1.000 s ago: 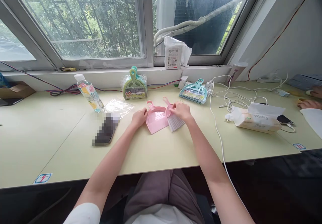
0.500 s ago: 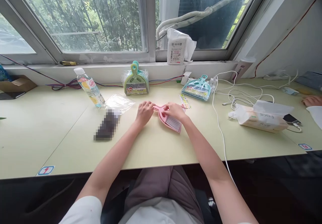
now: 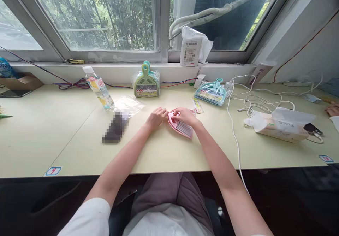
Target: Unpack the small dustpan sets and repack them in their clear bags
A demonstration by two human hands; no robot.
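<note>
We hold the pink brush (image 3: 184,128) against the pink dustpan (image 3: 173,125) with the right hand (image 3: 184,117), fingers bent over the brush. The left hand (image 3: 156,118) closes around the dustpan's handle end. Both items lie at the table's (image 3: 164,154) middle, near the printed card (image 3: 197,105).

Both bare forearms are reaching forward and converging. The left hand (image 3: 156,118) is angling inward, knuckles up; the right hand (image 3: 184,117) is curling, palm down, its fingertips seemingly pinching, though partly hidden.
</note>
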